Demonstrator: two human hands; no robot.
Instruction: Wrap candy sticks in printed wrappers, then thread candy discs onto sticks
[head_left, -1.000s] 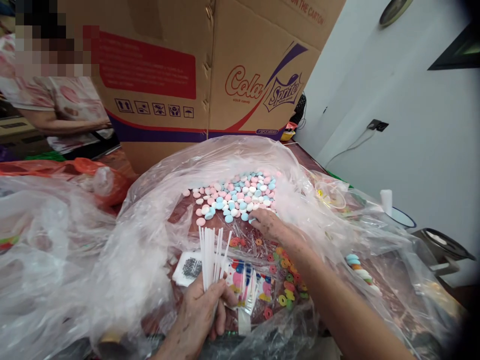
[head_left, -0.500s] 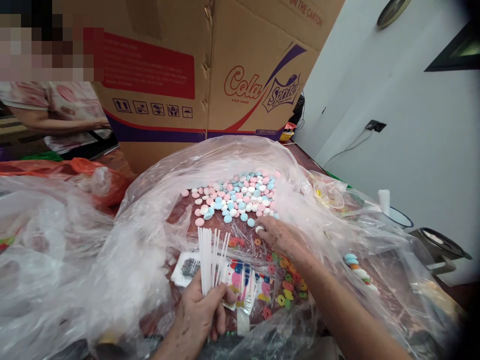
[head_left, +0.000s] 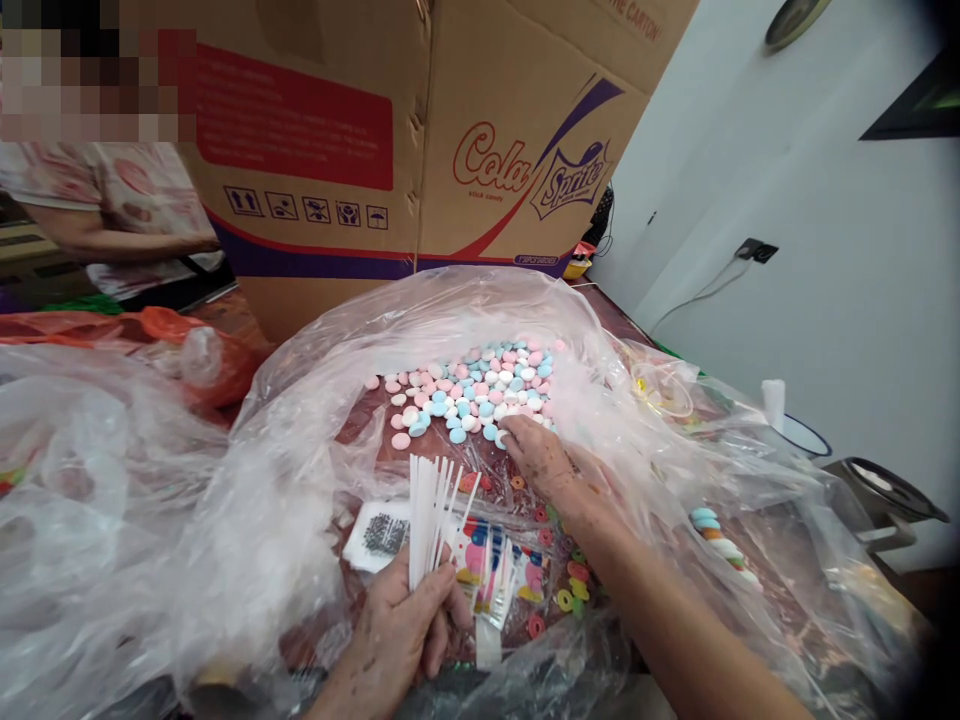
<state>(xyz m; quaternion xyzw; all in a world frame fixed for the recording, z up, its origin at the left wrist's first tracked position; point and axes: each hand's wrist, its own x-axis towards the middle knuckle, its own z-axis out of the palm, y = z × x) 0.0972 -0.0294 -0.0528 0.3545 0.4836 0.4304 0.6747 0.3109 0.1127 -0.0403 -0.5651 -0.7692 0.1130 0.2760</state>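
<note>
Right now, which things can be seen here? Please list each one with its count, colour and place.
box: one, brown with red and purple print, at back
bags: several, clear, all over table
round candies: many, pink, blue, white, in centre bag
ring candies: many, mixed colours, beside packet
packet: one, printed, by left hand
sticks: bunch, white, in left hand
person: one, patterned shirt, far left
left hand: grips sticks
right hand: fingertips at round candies

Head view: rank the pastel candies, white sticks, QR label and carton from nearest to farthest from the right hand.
From the right hand:
1. Pastel candies: at its fingertips, just ahead.
2. White sticks: to its left, in the left hand.
3. QR label: farther left, beyond those.
4. Carton: at the back.
</note>
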